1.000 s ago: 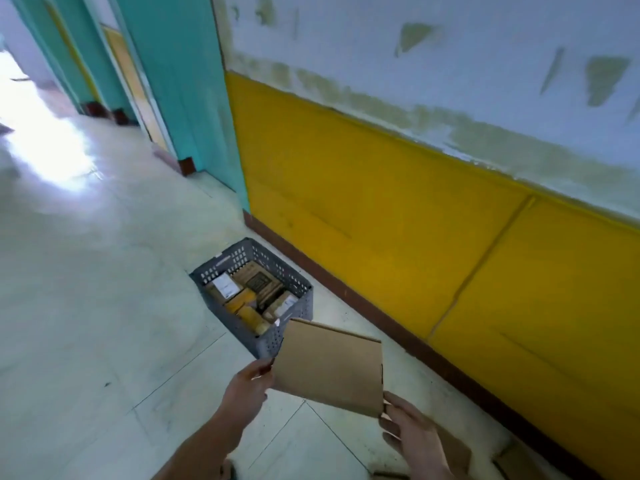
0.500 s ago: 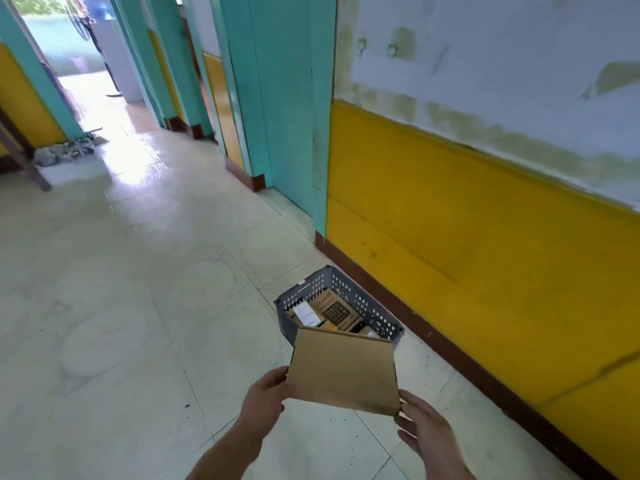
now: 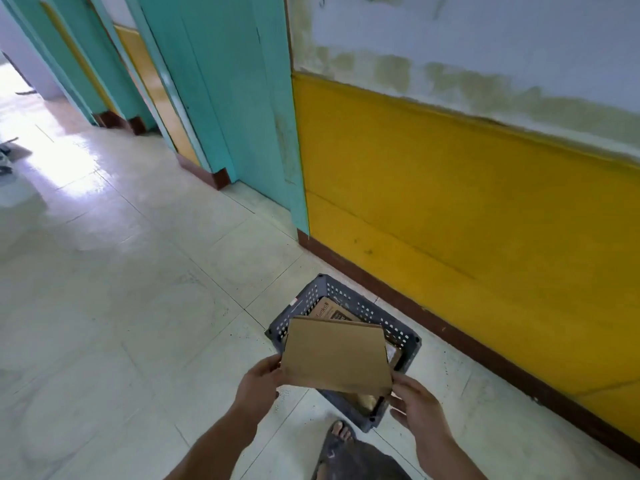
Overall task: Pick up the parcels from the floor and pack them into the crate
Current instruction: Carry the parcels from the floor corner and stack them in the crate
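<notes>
A flat brown cardboard parcel (image 3: 337,356) hangs in the air directly above a dark grey perforated crate (image 3: 304,303) that stands on the tiled floor beside the yellow wall. My left hand (image 3: 258,384) pinches the parcel's lower left corner. My right hand (image 3: 417,407) holds its lower right corner from beneath. Inside the crate another printed cardboard parcel (image 3: 329,311) shows past the held one; the rest of the contents are mostly hidden.
The yellow wall with a brown skirting (image 3: 485,355) runs close along the crate's right side. A teal pillar (image 3: 242,116) stands behind it. My foot in a sandal (image 3: 341,434) is on the floor just in front of the crate. Pale floor tiles (image 3: 121,306) spread to the left.
I have stepped closer to the crate. The parcel, held in both hands, has moved from in front of the crate to directly over it and now covers most of its opening.
</notes>
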Action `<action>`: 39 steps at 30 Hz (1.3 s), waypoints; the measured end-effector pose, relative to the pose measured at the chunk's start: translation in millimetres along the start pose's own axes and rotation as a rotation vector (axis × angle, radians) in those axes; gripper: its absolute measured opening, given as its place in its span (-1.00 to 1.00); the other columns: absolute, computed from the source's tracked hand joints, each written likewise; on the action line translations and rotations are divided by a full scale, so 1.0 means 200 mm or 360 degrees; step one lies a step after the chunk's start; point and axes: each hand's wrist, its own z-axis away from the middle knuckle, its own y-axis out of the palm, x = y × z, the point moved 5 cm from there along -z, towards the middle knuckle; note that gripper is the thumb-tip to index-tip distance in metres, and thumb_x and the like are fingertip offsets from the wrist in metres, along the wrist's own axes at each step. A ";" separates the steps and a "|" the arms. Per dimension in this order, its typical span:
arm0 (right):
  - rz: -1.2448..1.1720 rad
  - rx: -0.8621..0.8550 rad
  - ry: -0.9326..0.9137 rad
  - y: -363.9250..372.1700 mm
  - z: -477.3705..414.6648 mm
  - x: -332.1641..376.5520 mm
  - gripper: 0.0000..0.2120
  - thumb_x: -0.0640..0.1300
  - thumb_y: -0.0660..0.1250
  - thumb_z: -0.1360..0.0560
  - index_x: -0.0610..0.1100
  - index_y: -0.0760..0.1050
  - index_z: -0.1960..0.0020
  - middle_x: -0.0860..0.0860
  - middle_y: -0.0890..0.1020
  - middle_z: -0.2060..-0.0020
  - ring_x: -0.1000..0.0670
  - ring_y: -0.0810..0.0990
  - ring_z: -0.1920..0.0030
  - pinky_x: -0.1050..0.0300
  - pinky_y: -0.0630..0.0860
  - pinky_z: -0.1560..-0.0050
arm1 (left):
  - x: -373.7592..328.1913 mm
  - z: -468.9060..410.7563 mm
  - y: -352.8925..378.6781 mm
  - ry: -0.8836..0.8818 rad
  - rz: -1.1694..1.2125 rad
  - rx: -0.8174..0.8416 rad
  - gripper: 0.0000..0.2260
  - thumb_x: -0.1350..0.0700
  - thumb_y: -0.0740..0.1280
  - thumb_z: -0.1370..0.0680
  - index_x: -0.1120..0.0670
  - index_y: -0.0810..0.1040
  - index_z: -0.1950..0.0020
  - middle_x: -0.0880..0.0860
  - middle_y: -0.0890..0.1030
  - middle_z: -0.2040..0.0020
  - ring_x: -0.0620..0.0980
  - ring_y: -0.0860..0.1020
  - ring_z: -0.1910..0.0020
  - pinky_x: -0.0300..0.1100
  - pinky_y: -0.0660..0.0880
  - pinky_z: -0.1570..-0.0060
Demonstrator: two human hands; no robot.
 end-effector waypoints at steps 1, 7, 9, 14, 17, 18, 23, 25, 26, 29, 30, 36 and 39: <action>-0.0005 -0.0004 0.0019 0.05 -0.05 0.04 -0.81 -0.26 0.23 -0.58 -0.09 0.58 -0.08 -0.10 0.63 -0.03 -0.10 0.60 0.00 0.03 0.55 0.01 | -0.06 -0.06 -0.01 -0.0003 -0.0035 -0.0007 -0.74 0.25 0.26 -0.55 0.02 0.59 -0.16 0.05 0.64 -0.07 0.06 0.56 -0.13 -0.10 0.42 -0.02; 0.0096 0.0002 -0.0010 0.27 -0.27 0.29 -0.77 -0.24 0.25 -0.56 0.01 0.62 -0.04 -0.06 0.65 -0.04 -0.07 0.64 0.01 -0.12 0.53 -0.21 | -0.41 -0.42 -0.01 0.0032 -0.0225 0.0048 -0.77 0.30 0.26 -0.55 0.01 0.59 -0.05 -0.01 0.61 0.00 0.04 0.53 -0.06 -0.14 0.39 -0.08; 0.0165 -0.0029 -0.0050 0.32 -0.32 0.37 -0.75 -0.21 0.26 -0.54 0.11 0.59 0.09 -0.03 0.65 -0.03 -0.07 0.63 -0.03 -0.14 0.52 -0.21 | -0.49 -0.54 0.01 0.0023 -0.0309 0.0076 -0.76 0.36 0.23 -0.55 0.10 0.59 -0.07 0.04 0.60 0.02 0.04 0.51 0.00 -0.16 0.36 -0.05; 0.0273 -0.0185 -0.0008 0.45 -0.48 0.42 -0.76 -0.13 0.20 -0.57 0.19 0.53 -0.04 -0.03 0.58 -0.11 -0.10 0.55 -0.11 -0.09 0.50 -0.21 | -0.55 -0.97 0.08 -0.0009 -0.0624 0.0270 -0.82 0.16 0.30 -0.53 -0.09 0.65 0.13 0.15 0.65 0.00 0.09 0.57 0.02 -0.03 0.49 -0.05; 0.0201 -0.0271 0.0110 0.57 -0.57 0.40 -0.77 -0.12 0.21 -0.56 0.22 0.51 0.06 -0.05 0.58 -0.13 -0.08 0.56 -0.09 -0.09 0.51 -0.20 | -0.59 -1.21 0.14 0.0006 -0.0767 0.0489 -0.79 0.13 0.25 -0.56 -0.07 0.62 0.19 0.31 0.60 0.04 0.25 0.57 0.08 0.12 0.50 -0.02; 0.0187 -0.0296 0.0155 0.62 -0.60 0.39 -0.77 -0.13 0.22 -0.56 0.21 0.51 0.08 -0.05 0.57 -0.12 -0.08 0.56 -0.09 -0.09 0.52 -0.19 | -0.60 -1.29 0.14 -0.0004 -0.0836 0.0547 -0.79 0.08 0.25 -0.54 -0.13 0.61 0.21 0.30 0.60 0.07 0.28 0.57 0.09 0.14 0.50 0.02; 0.0241 -0.0525 0.0360 0.87 -0.79 0.35 -0.77 -0.15 0.22 -0.54 0.18 0.53 0.07 -0.01 0.61 -0.04 -0.04 0.59 -0.01 0.08 0.53 0.02 | -0.57 -1.66 0.18 -0.0070 -0.1039 0.0854 -0.78 0.09 0.19 -0.58 -0.20 0.54 -0.07 0.01 0.58 0.07 0.13 0.58 0.02 0.10 0.53 -0.06; 0.0274 -0.0555 0.0441 0.95 -0.92 0.33 -0.81 -0.15 0.22 -0.54 0.11 0.53 0.09 -0.02 0.62 -0.01 -0.06 0.59 0.02 0.01 0.54 -0.02 | -0.52 -1.82 0.20 -0.0087 -0.1187 0.0900 -0.80 0.08 0.14 -0.63 -0.08 0.52 -0.13 -0.03 0.57 0.04 0.00 0.57 0.01 -0.02 0.52 -0.03; 0.0267 -0.0555 0.0481 0.98 -0.99 0.30 -0.83 -0.17 0.23 -0.54 0.06 0.53 0.13 -0.05 0.63 0.04 -0.07 0.60 0.05 -0.05 0.56 -0.05 | -0.49 -1.91 0.21 -0.0064 -0.1269 0.0912 -0.80 0.03 0.12 -0.63 -0.06 0.54 -0.09 -0.04 0.58 0.06 -0.04 0.57 0.05 -0.03 0.53 0.00; 0.0312 -0.0543 0.0611 1.05 -1.26 0.20 -0.81 -0.16 0.22 -0.55 0.04 0.48 0.19 -0.08 0.61 0.12 -0.10 0.59 0.07 -0.13 0.55 -0.08 | -0.35 -2.15 0.26 -0.0021 -0.1445 0.0941 -0.78 0.00 0.14 -0.61 -0.01 0.55 -0.10 -0.01 0.53 0.08 -0.02 0.53 0.11 -0.06 0.54 0.01; 0.0316 -0.0521 0.0636 1.06 -1.36 0.15 -0.84 -0.15 0.21 -0.55 0.04 0.50 0.15 -0.07 0.61 0.09 -0.09 0.59 0.06 -0.12 0.55 -0.09 | -0.29 -2.23 0.29 -0.0051 -0.1463 0.0909 -0.79 0.04 0.15 -0.60 0.00 0.51 -0.16 -0.01 0.49 0.06 -0.05 0.50 0.10 -0.10 0.51 0.04; 0.0224 -0.0527 0.0593 1.01 -2.00 -0.22 -0.78 -0.18 0.25 -0.52 -0.15 0.58 -0.11 -0.09 0.63 0.06 0.01 0.55 0.18 0.14 0.51 0.16 | 0.05 -2.63 0.58 -0.0160 -0.1585 0.0741 -0.71 0.15 0.19 -0.62 0.05 0.42 -0.34 0.06 0.49 -0.09 -0.16 0.29 0.24 -0.51 0.32 0.38; 0.0287 -0.0498 0.0572 0.99 -2.28 -0.39 -0.75 -0.15 0.24 -0.50 -0.12 0.56 -0.15 -0.07 0.63 0.00 -0.05 0.57 0.06 0.05 0.55 0.01 | 0.28 -2.84 0.69 -0.0300 -0.1439 0.0608 -0.61 0.14 0.23 -0.58 0.08 0.36 -0.42 -0.05 0.47 0.10 -0.18 0.32 0.33 -0.40 0.31 0.46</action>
